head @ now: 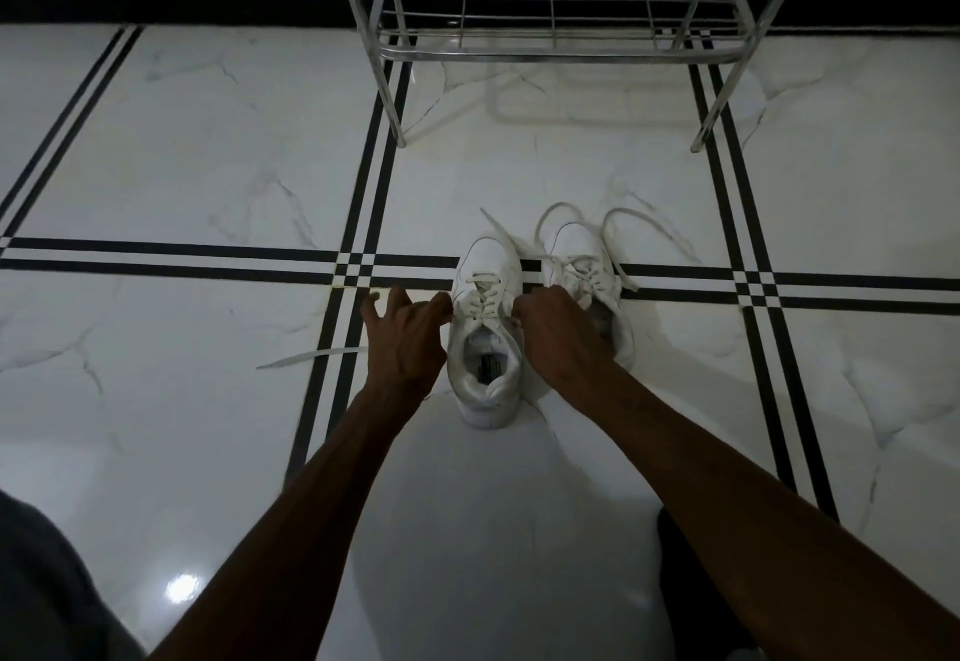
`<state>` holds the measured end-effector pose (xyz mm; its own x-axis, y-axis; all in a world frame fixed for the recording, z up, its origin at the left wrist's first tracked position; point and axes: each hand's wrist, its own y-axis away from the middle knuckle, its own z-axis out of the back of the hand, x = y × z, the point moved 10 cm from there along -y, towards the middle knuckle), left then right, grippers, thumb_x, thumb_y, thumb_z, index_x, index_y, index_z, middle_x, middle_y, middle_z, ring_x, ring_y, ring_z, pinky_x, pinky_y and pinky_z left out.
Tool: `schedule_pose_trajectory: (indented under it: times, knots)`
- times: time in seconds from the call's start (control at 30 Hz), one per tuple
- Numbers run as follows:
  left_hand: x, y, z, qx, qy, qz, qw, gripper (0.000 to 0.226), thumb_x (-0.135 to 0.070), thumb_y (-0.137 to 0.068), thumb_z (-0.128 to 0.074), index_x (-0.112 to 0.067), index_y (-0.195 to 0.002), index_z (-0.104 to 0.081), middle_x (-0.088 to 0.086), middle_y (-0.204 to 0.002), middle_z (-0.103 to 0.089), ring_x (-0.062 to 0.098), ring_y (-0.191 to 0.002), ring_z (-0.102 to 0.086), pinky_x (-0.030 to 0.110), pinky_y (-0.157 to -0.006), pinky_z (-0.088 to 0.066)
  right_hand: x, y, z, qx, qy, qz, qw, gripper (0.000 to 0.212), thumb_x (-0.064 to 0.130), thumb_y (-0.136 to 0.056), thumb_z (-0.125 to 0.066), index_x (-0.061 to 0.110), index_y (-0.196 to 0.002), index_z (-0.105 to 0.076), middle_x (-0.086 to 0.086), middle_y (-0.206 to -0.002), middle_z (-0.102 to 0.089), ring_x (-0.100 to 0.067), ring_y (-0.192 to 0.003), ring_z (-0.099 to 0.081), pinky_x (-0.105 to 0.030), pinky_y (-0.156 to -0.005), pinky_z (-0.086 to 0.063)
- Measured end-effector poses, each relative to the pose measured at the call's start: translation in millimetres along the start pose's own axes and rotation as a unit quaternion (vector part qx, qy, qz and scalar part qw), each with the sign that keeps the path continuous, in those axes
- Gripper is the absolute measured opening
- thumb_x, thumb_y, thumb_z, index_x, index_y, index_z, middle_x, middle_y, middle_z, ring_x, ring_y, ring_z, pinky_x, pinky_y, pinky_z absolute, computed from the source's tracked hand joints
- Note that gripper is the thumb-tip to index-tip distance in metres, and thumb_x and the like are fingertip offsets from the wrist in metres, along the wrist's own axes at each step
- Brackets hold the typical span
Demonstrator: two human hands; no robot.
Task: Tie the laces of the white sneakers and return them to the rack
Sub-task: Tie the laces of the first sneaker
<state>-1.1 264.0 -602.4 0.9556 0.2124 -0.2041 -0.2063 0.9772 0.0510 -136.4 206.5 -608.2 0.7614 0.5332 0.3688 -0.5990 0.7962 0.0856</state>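
Observation:
Two white sneakers stand side by side on the marble floor, toes pointing away from me. The left sneaker point(485, 348) is between my hands, its laces loose; one lace end point(311, 358) trails on the floor to the left and passes under my left hand. My left hand point(402, 333) is at that shoe's left side, thumb and forefinger pinched at the lace, other fingers spread. My right hand point(558, 330) is closed on the lace at the shoe's right eyelets and covers part of the right sneaker point(584, 265), whose laces lie in loose loops.
A metal wire shoe rack point(556, 44) stands at the top centre against the wall, its lower shelf holding nothing and its front legs on the floor. Black double stripes cross the white tiles. My knees show at the bottom corners.

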Motion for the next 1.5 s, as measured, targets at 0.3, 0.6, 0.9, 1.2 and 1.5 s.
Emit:
schedule_pose_trajectory:
  times: [0.3,0.6,0.9,1.2,1.5]
  knots:
    - [27.2,7.3,-14.4,-0.005,0.272,0.145,0.951,0.017,-0.003,-0.093,-0.053,-0.001,-0.083,-0.067,0.011,-0.076,-0.072,0.024,-0.069,-0.064,0.025,-0.056,-0.042,-11.5,4.5,4.1,-0.018,-0.108,-0.087,0.99,0.013,-0.001,-0.092,-0.047,0.003,-0.099,-0.057,-0.01,-0.09,-0.061,-0.023,-0.083,-0.055,-0.037,-0.065,-0.043]
    - [25.9,12.6,-11.7,-0.005,0.297,0.111,0.948,0.025,0.001,-0.097,-0.051,-0.002,-0.081,-0.069,0.004,-0.072,-0.071,0.023,-0.069,-0.066,0.032,-0.071,-0.05,-22.3,-1.5,-9.6,0.027,-0.15,-0.114,0.982,0.006,0.004,-0.09,-0.055,0.005,-0.093,-0.059,-0.015,-0.098,-0.067,-0.031,-0.094,-0.061,-0.037,-0.072,-0.048]
    - [35.0,3.2,-4.4,0.067,0.392,0.117,0.91,0.033,-0.029,-0.106,-0.047,-0.007,-0.099,-0.071,0.008,-0.101,-0.074,0.013,-0.086,-0.064,0.036,-0.084,-0.049,-14.7,-0.9,7.9,0.14,-0.171,-0.097,0.97,0.024,0.022,-0.097,-0.05,0.003,-0.102,-0.066,-0.014,-0.104,-0.07,-0.026,-0.094,-0.065,-0.035,-0.078,-0.05]
    - [13.0,-21.5,5.1,0.064,0.679,0.153,0.715,0.034,-0.032,-0.107,-0.045,-0.012,-0.085,-0.062,0.006,-0.083,-0.071,0.02,-0.086,-0.071,0.04,-0.094,-0.055,-16.1,-21.1,14.0,0.051,-0.688,-0.195,0.697,0.021,0.032,-0.102,-0.046,0.016,-0.097,-0.059,-0.006,-0.092,-0.074,-0.024,-0.088,-0.07,-0.027,-0.057,-0.041]
    - [0.0,-23.4,4.2,0.054,0.577,0.076,0.811,0.027,-0.021,-0.108,-0.044,-0.009,-0.126,-0.061,-0.019,-0.081,-0.066,-0.001,-0.075,-0.06,0.024,-0.077,-0.055,-10.0,-30.1,4.4,0.048,-0.536,-0.15,0.829,0.03,0.01,-0.095,-0.061,0.02,-0.124,-0.063,-0.004,-0.096,-0.076,-0.013,-0.079,-0.066,-0.024,-0.057,-0.046]
